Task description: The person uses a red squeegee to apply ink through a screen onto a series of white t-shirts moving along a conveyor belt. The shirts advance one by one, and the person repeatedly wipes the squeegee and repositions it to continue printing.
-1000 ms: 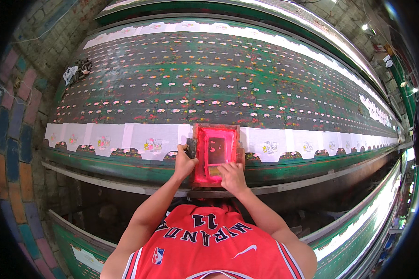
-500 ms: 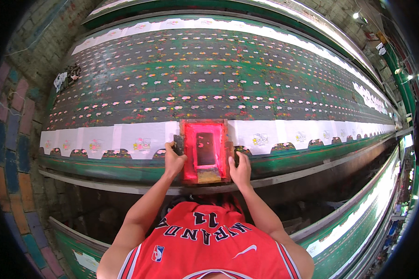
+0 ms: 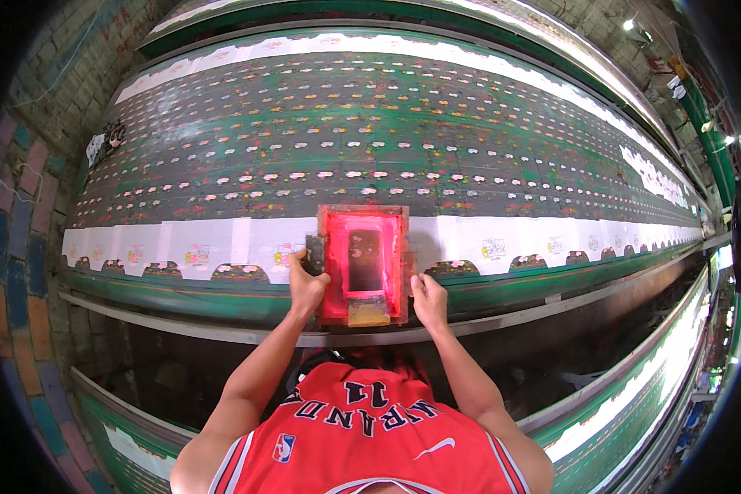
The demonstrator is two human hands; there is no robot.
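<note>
— What takes up most of the view?

— A long green surface (image 3: 469, 123), speckled with paint, curving from side to side. Along its near edge runs a row of white fabric pieces (image 3: 198, 247), each with a small coloured print, laid edge to edge.

— And what sits among them?

— A red printing screen frame (image 3: 364, 263) lies flat on the white row, right in front of the person. A yellowish squeegee (image 3: 369, 311) rests inside it at the near end. A metal rail (image 3: 181, 325) runs below the surface edge, between the person's body and the frame.

— How are the hands placed?

— Both forearms reach straight forward over the rail. The left hand (image 3: 306, 284) has its fingers curled shut around the frame's left edge, by a dark tab (image 3: 314, 244). The right hand (image 3: 429, 296) grips the right edge the same way, fingers wrapped over the rim.

— Anything else nearby?

— A small bundle of rags (image 3: 105, 142) lies at the far left of the surface, well apart.
</note>
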